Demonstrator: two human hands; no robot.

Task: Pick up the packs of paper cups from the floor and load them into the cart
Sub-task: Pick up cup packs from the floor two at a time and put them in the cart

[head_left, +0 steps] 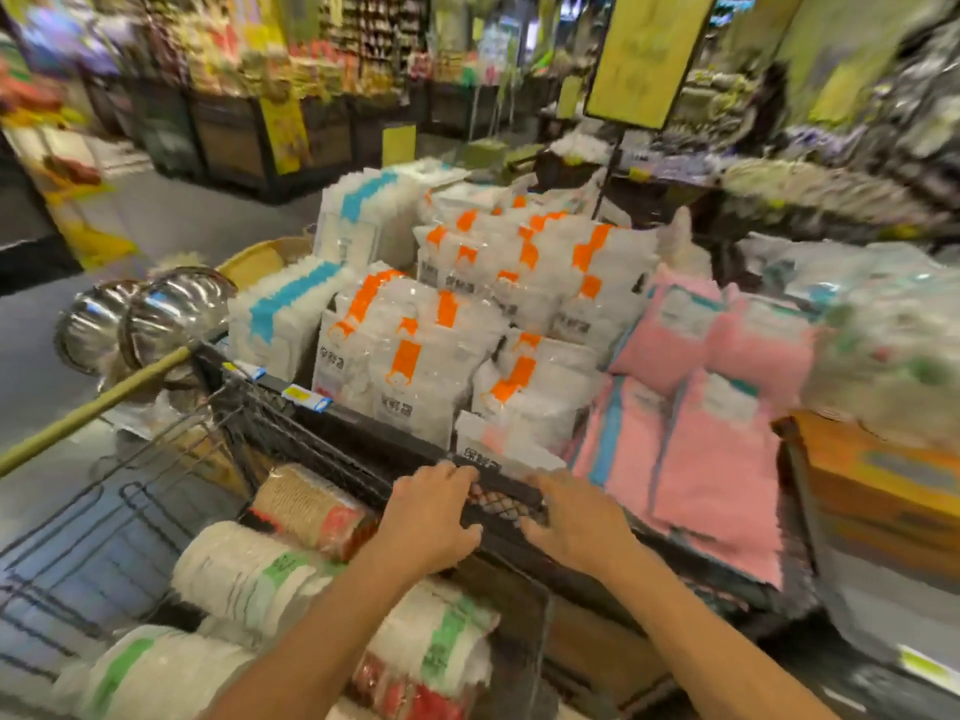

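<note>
Currently both the left hand (pixel 428 517) and right hand (pixel 579 522) curl their fingers over the black mesh bin rim (pixel 506 498); leaning there could topple the clear-wrapped paper cup packs (pixel 249 579) below.

Bright store light, heavy motion blur

I see clear-wrapped packs of paper cups (pixel 249 579) with green bands lying on their sides, stacked in the wire cart (pixel 78 553), against its right edge.

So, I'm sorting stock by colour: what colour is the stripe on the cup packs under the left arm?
Green, on white packs; seen in the head view.
</note>
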